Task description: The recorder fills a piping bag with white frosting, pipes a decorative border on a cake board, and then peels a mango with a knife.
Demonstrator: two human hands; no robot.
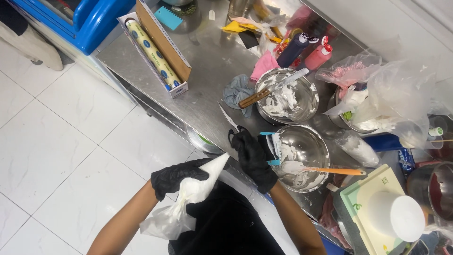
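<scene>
We see left hand [177, 177] gripping cream-filled piping bag [191, 198] near body; right hand [254, 158] pinching blue comb scraper [272, 148] over steel bowl [306, 141] on counter [207, 80].

Clear plastic piping bag [191, 198], filled with white cream, held aslant in front of the dark apron, off the edge of the steel surface [207, 71]. Pointed tip up and to the right, near the scraper; loose, crumpled open end hanging down to the lower left. Pinched around the upper part by the left grip [177, 175] in a black glove. Small teal-edged toothed scraper [272, 148], smeared with white cream, upright in the black-gloved right grip [252, 158], just beside the rim of a steel bowl [317, 141] streaked with cream.
</scene>
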